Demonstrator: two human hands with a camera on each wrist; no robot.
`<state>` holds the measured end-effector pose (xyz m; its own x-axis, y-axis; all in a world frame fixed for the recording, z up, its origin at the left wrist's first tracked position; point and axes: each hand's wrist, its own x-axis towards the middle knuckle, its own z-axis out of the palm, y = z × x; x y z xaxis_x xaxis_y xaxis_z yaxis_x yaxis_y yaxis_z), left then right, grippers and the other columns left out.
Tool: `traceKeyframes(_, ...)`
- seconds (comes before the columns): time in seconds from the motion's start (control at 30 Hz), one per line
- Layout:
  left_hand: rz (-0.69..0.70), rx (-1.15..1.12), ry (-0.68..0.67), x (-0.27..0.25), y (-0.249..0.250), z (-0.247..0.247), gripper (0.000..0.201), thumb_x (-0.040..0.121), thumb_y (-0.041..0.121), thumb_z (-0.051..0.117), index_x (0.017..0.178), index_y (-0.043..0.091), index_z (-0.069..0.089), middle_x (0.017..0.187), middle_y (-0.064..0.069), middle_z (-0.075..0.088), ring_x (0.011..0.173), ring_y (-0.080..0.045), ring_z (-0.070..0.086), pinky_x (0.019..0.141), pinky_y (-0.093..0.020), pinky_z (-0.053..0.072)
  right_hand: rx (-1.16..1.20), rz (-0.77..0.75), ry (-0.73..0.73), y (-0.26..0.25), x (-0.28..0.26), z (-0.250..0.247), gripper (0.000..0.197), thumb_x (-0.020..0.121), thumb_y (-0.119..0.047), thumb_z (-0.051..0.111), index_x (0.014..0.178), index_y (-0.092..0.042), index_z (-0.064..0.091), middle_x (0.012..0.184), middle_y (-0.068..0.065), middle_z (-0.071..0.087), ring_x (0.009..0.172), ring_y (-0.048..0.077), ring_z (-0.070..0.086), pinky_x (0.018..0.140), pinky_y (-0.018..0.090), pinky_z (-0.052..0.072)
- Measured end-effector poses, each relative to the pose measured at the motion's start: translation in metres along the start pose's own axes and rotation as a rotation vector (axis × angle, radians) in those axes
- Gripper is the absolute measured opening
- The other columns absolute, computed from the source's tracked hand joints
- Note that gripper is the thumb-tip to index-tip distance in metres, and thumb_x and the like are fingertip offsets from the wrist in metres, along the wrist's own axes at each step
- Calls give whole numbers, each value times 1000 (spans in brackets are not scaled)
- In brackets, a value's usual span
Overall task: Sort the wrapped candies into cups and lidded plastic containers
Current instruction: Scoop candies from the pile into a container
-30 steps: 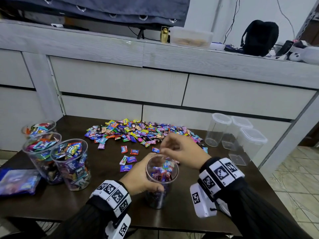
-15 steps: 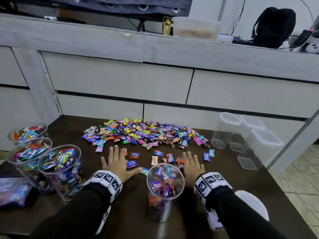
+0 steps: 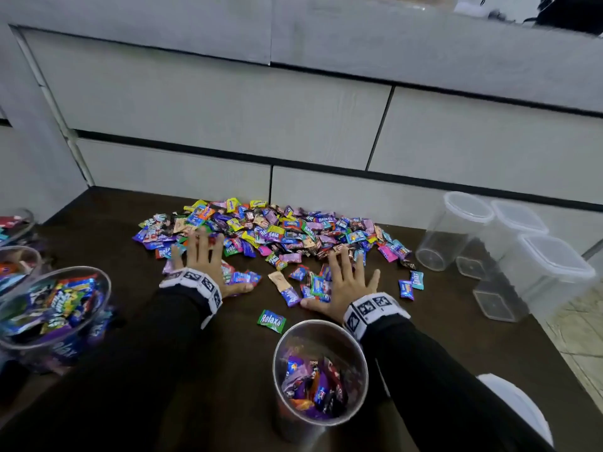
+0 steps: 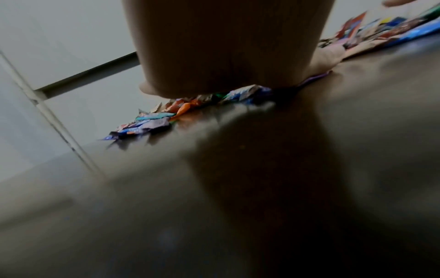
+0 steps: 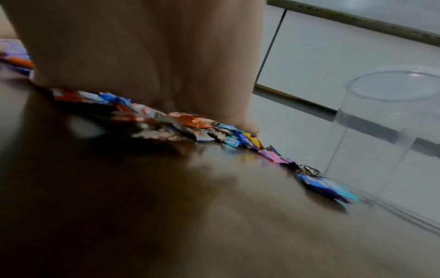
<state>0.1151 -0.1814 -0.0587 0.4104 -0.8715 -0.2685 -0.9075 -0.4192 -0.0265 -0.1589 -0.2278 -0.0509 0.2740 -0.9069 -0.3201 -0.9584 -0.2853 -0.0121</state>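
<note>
Left hand: the left hand [image 3: 208, 256] lies flat, palm down, fingers straight and spread, left of centre in the head view. Its fingertips sit on the near left edge of the candy pile [image 3: 274, 233], and loose wrappers lie under the palm.
Left wrist view: the palm [image 4: 226, 47] fills the upper middle and presses on crumpled wrappers [image 4: 190, 105] on the dark table [image 4: 309, 169].
Right hand: the right hand [image 3: 346, 282] is also flat and splayed, gripping nothing, just right of centre. It covers a scatter of blue and purple candies, fingertips touching the pile's near edge.
Right wrist view: the right palm [image 5: 142, 56] takes the upper left, resting on wrappers [image 5: 190, 122]. A clear round container [image 5: 385, 131] stands at right.
Candy pile: a wide spread of mixed wrapped candies across the middle of the frame, against the grey drawer fronts [image 3: 228, 109].
Stray candy: a green Relaxa candy [image 3: 271, 321] lies alone, between the hands and the near cup.
Near cup: a clear cup [image 3: 321, 373], lower centre, holds mostly purple candies. It stands just below the right wrist.
Filled cups: at the left edge, a clear cup of blue and mixed candies [image 3: 55, 318]. Two more cups [image 3: 18, 262] sit behind it, partly cut off.
Lidded containers: three clear lidded containers [image 3: 551, 275] stand together at right. Nothing shows inside them.
</note>
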Motion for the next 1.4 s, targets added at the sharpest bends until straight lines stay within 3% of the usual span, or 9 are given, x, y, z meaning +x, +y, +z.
traceKeyframes(0.1, -111, -55, -23, 18, -9, -4, 157, 22, 104, 20, 149, 27, -27, 153, -15, -38, 142, -43, -28, 111, -68, -6, 39, 42, -4, 4, 16, -10, 133, 50, -97, 41, 143, -31, -28, 152, -1, -34, 140, 34, -28, 107, 69, -4)
traceKeyframes(0.2, -160, -129, -35, 31, -13, -2, 159, 17, 101, 23, 149, 28, -27, 156, -16, -32, 143, -47, -21, 112, -70, 0, 105, 53, -4, 7, 32, -16, 139, 46, -95, 49, 143, -32, -28, 152, -1, -36, 141, 36, -26, 106, 69, 0)
traceKeyframes(0.43, 147, -129, -30, 28, 29, -1, 142, 39, 96, 40, 147, 35, -29, 159, -17, -23, 147, -41, -15, 114, -64, -1, 118, -122, 6, -11, 48, -20, 121, 62, -84, 55, 147, -37, -18, 159, 1, -14, 145, 39, -2, 112, 63, 9)
traceKeyframes(0.63, 304, -99, 73, 6, 63, 9, 99, 83, 73, 48, 153, 37, -13, 163, -11, -11, 150, -31, 1, 117, -50, 13, -60, -242, 229, -15, 32, -18, 90, 82, -66, 53, 151, -27, 9, 152, 9, 21, 135, 37, 25, 101, 54, 36)
traceKeyframes(0.87, 330, -11, 196, -11, 60, 1, 74, 93, 57, 50, 154, 35, 14, 147, -8, 26, 132, -27, 34, 103, -39, 37, -3, -294, 204, -12, 16, -17, 61, 92, -41, 55, 139, -12, 29, 138, 14, 32, 126, 34, 36, 97, 44, 42)
traceKeyframes(1.0, 379, -52, 158, -17, 63, -8, 64, 95, 44, 55, 150, 25, 28, 135, -11, 32, 122, -28, 42, 97, -38, 44, -94, -342, 255, -9, 9, -16, 52, 94, -40, 51, 134, -11, 36, 135, 12, 38, 124, 33, 39, 94, 43, 41)
traceKeyframes(1.2, 406, -12, 250, -24, 57, -8, 90, 79, 77, 49, 148, 25, 27, 143, -7, 31, 129, -25, 35, 100, -38, 37, -183, -262, 411, -2, 3, -9, 71, 81, -70, 43, 132, -21, 39, 138, 13, 37, 129, 33, 30, 99, 50, 31)
traceKeyframes(1.3, 373, -43, 198, -26, 56, -3, 104, 74, 81, 51, 154, 28, 12, 163, -5, -1, 149, -27, 2, 116, -52, 15, -2, -212, 243, 1, 6, -6, 88, 76, -78, 44, 143, -25, 25, 157, 7, 9, 145, 37, 2, 109, 62, 17)
traceKeyframes(1.4, 387, -36, 46, -22, 58, 1, 107, 78, 78, 51, 154, 32, -10, 160, -6, -27, 149, -30, -18, 118, -56, 0, -11, -230, 133, -3, 6, -2, 92, 77, -78, 42, 148, -28, 13, 158, 6, 8, 144, 35, 9, 108, 63, 21)
